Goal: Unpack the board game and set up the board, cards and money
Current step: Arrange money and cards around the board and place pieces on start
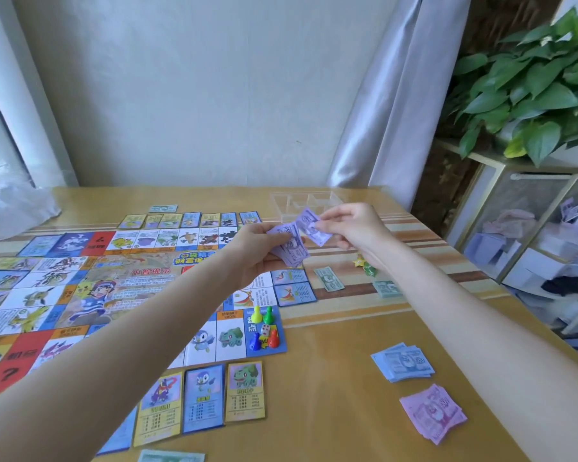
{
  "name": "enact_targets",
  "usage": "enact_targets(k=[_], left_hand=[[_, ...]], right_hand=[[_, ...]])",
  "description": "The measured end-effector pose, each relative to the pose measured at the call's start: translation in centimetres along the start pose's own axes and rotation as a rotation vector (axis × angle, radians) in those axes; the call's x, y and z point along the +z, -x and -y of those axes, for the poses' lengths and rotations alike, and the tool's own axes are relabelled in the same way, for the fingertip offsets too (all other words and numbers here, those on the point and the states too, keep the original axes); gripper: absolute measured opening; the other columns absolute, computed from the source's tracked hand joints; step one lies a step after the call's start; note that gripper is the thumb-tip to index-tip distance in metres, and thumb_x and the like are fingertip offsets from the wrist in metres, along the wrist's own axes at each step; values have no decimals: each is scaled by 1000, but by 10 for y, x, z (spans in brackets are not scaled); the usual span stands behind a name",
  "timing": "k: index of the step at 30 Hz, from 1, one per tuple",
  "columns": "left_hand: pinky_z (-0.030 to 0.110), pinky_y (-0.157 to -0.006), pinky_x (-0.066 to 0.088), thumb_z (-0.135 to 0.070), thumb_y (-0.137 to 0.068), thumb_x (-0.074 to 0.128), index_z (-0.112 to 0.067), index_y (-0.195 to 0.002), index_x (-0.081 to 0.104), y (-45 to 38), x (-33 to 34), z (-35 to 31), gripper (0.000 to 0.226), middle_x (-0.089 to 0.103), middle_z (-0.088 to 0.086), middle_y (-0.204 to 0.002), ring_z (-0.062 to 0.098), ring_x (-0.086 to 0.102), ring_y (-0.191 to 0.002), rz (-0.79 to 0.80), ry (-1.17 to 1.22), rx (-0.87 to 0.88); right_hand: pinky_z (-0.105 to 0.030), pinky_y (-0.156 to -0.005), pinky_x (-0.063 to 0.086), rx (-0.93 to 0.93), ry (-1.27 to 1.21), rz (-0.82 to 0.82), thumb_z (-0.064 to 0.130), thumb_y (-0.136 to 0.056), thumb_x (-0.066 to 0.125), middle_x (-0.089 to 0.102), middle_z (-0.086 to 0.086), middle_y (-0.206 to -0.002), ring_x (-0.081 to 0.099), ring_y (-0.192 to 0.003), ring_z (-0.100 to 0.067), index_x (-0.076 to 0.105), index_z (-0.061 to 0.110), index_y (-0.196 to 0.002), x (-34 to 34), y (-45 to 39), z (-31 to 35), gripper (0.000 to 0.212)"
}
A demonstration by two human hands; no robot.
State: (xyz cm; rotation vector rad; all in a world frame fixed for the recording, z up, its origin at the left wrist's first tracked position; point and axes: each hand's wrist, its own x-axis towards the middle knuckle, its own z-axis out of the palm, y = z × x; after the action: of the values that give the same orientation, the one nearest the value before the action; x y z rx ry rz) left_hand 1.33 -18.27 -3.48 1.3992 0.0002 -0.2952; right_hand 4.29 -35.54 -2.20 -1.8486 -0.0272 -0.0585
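The colourful game board [90, 288] lies flat on the left half of the table. My left hand [257, 251] grips a small stack of purple notes [292, 250] above the board's right edge. My right hand [351, 228] pinches a single purple note [312, 225] just above that stack. Property cards [202, 396] lie along the board's near edge, more cards [194, 220] along its far edge. A blue note pile [402, 361] and a pink note pile [432, 413] lie at the near right. Coloured pawns and a die [264, 328] stand on the board's corner square.
A clear plastic tray [306, 200] sits at the far edge of the table. Two green notes [329, 278] lie right of the board, and small green and yellow pieces [364, 265] lie under my right wrist. A crumpled plastic bag [17, 208] is far left. Shelves with a plant [531, 95] stand right.
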Motion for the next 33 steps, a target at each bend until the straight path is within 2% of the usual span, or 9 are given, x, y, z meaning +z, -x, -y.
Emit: enact_targets(k=[6, 10, 14, 16, 21, 24, 29, 31, 33], left_hand=[[20, -55, 56, -7, -94, 51, -7, -95, 59, -25, -22, 2, 8, 67, 10, -85, 15, 66, -65, -55, -61, -30], [20, -53, 56, -5, -94, 50, -6, -95, 59, -32, -35, 5, 9, 70, 5, -72, 10, 67, -57, -69, -27, -51], [23, -59, 58, -5, -93, 52, -4, -104, 59, -32, -40, 12, 13, 67, 13, -89, 15, 67, -64, -66, -16, -87], [23, -58, 58, -5, -93, 52, -4, -103, 59, -31, -41, 13, 13, 67, 13, -90, 14, 68, -62, -60, -9, -98], [23, -59, 58, -5, -93, 52, -1, -110, 57, -30, -44, 12, 19, 67, 15, -91, 14, 68, -62, -63, 0, -104], [22, -56, 57, -6, -93, 53, -1, -109, 56, -28, -45, 12, 17, 67, 13, -86, 13, 69, -59, -67, 1, -111], [21, -51, 55, -5, -93, 53, -1, -109, 56, -25, -48, 16, 17, 65, 12, -81, 12, 67, -53, -79, 19, -111], [21, -50, 55, -5, -93, 52, 0, -108, 56, -25, -49, 17, 16, 65, 12, -80, 12, 67, -53, -79, 27, -113], [21, -50, 55, -5, -93, 52, -1, -106, 56, -24, -49, 17, 14, 65, 12, -80, 12, 67, -53, -80, 33, -110]], right_hand=[[-19, -40, 31, 225, 149, -167, 5, -75, 75, 59, -4, -66, 45, -53, -13, 62, 8, -72, 6, -38, -49, 14], [-23, -47, 29, 289, 289, -218, 7, -79, 70, 49, -2, -67, 46, -65, -17, 49, 9, -65, 19, -51, -69, 26], [-22, -60, 38, 304, 391, -233, 5, -82, 64, 53, -7, -81, 51, -76, -21, 53, 5, -80, 29, -58, -75, 12], [-25, -62, 39, 304, 493, -239, 5, -83, 62, 51, -6, -74, 50, -70, -20, 49, 9, -71, 32, -60, -79, 18], [-24, -51, 31, 311, 620, -236, 8, -84, 58, 42, -3, -60, 42, -54, -16, 36, 14, -61, 35, -60, -83, 33], [-29, -66, 33, 317, 599, -237, 8, -85, 57, 40, -2, -62, 40, -60, -18, 34, 14, -62, 33, -61, -81, 32], [-36, -79, 29, 287, 703, -181, 14, -85, 59, 37, 0, -58, 44, -65, -19, 31, 15, -60, 37, -59, -83, 37], [-36, -84, 33, 254, 739, -189, 19, -86, 61, 39, 1, -62, 49, -77, -23, 39, 14, -73, 38, -56, -81, 26], [-41, -97, 37, 225, 726, -237, 24, -88, 61, 44, 3, -73, 54, -91, -27, 45, 9, -103, 35, -54, -73, 26]])
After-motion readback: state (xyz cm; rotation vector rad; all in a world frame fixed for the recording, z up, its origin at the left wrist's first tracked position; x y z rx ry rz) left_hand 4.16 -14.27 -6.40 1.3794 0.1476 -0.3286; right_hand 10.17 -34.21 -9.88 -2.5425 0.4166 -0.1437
